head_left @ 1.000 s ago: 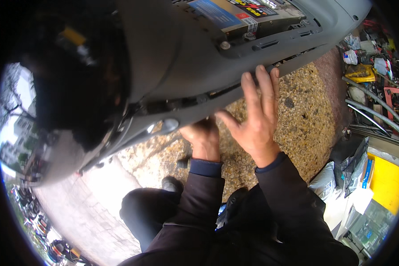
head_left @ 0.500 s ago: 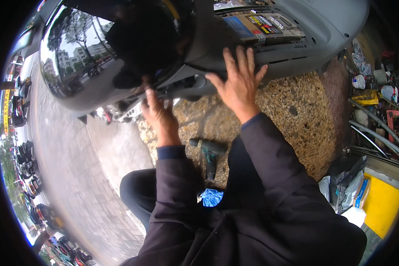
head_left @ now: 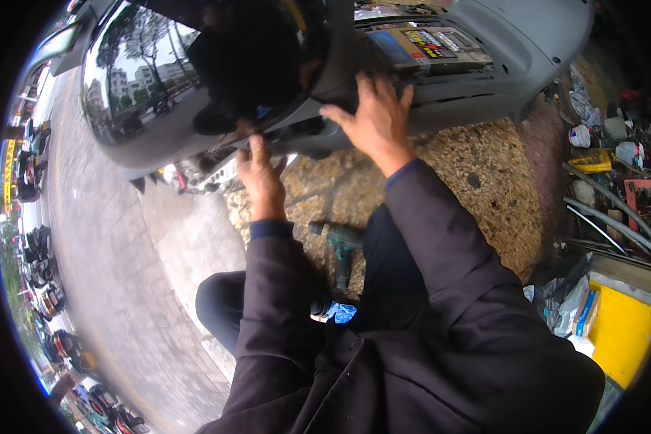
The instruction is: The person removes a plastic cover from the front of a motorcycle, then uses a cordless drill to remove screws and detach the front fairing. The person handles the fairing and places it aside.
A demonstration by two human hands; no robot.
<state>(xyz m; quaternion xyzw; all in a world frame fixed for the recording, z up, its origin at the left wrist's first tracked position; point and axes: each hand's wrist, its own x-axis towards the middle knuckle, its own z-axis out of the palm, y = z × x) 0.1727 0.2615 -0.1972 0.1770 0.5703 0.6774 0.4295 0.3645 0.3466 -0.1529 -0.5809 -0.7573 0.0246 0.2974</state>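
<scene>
A glossy black curved panel (head_left: pixel 148 119) of a scooter fills the upper left and mirrors trees and buildings. My left hand (head_left: pixel 262 177) is at its lower edge, fingers pointing up and apart; whether some reach under the edge I cannot tell. The grey plastic floorboard (head_left: pixel 448 108) adjoins the panel on the right. Spread over the joint between the two parts, my right hand (head_left: pixel 380 123) presses its fingers on the surface, thumb out to the left. In the floorboard's opening sits a box-shaped block with a coloured label (head_left: pixel 427 47), which looks like a battery.
A dark green cordless drill (head_left: pixel 342 253) lies on the pebbled ground between my knees, near a blue crumpled wrapper (head_left: pixel 341 312). Tools, pipes and scraps (head_left: pixel 615 181) crowd the right side, above a yellow box (head_left: pixel 626 329). Paving (head_left: pixel 116 253) stretches left towards parked scooters (head_left: pixel 40 253).
My right hand has slid left along the floorboard to the black panel's edge, its fingers closer together. My left hand stays by the lower edge. The scooter sits slightly further right in view.
</scene>
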